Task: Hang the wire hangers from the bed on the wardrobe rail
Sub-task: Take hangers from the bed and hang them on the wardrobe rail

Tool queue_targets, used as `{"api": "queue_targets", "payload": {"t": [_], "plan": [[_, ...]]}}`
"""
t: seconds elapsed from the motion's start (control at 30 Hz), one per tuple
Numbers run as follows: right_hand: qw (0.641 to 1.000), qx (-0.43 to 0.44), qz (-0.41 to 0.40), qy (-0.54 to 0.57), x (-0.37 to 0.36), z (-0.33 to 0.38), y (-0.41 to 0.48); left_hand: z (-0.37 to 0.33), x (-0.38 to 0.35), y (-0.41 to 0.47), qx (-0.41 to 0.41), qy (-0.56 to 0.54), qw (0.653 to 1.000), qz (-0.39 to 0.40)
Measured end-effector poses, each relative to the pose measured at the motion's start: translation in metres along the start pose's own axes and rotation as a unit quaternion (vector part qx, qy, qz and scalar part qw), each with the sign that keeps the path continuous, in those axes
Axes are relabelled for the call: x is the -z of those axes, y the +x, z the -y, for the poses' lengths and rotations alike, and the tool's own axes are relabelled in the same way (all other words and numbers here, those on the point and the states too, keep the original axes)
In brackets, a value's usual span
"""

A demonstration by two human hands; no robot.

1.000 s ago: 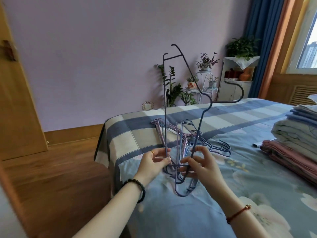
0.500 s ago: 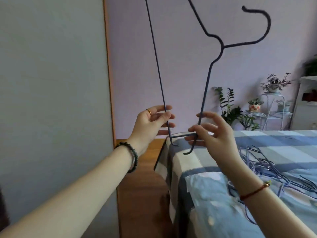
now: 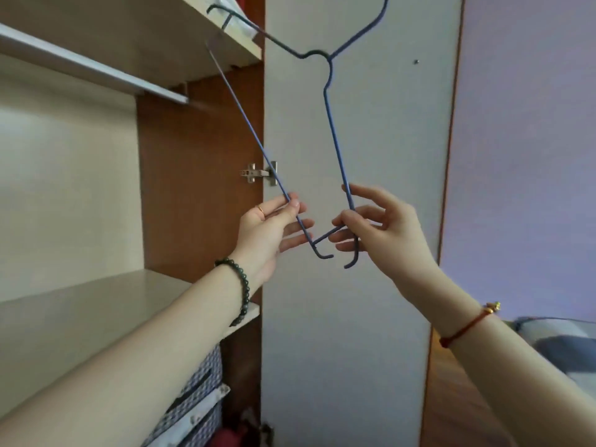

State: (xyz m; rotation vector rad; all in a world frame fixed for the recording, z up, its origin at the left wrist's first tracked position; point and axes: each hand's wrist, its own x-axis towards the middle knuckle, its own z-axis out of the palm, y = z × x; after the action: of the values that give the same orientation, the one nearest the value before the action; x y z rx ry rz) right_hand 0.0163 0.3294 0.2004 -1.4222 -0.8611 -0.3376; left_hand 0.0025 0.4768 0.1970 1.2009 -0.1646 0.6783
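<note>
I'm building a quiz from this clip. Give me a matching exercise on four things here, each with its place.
Things:
1. wire hanger
2. wardrobe rail
3. bead bracelet
4. red cord bracelet

Places:
A. on the right wrist
B. upper left of the view
C. on the left wrist
D. pinched by the left hand and the right hand

Pairs: 1-D, 2-B, 3-C, 4-A

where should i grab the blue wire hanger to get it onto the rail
Probably the neck twist of the blue wire hanger, from below: its hook points up out of frame, so gripping there leaves it free for the rail at upper left.
</note>
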Motion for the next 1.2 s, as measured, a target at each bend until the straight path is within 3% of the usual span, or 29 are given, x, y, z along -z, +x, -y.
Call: {"api": "queue_targets", "payload": {"t": [0.23,0.57,1.03,1.2], "plan": [[0.993,0.04,0.094,0.053,-0.125,0.0,0.03,-0.057,0.112,0.007,-0.028,0.037,0.991,-0.125],[0.979,0.079,0.162,0.091,-0.29,0.035,0.067,-0.147,0.237,0.004,-0.07,0.045,0.963,-0.258],[0.939,0.125,0.274,0.168,-0.414,0.128,0.095,-0.263,0.309,0.015,-0.102,0.013,0.943,-0.316],[0.918,0.077,0.351,0.168,-0.428,0.147,0.095,-0.27,0.311,0.009,-0.137,-0.029,0.929,-0.342]]}}
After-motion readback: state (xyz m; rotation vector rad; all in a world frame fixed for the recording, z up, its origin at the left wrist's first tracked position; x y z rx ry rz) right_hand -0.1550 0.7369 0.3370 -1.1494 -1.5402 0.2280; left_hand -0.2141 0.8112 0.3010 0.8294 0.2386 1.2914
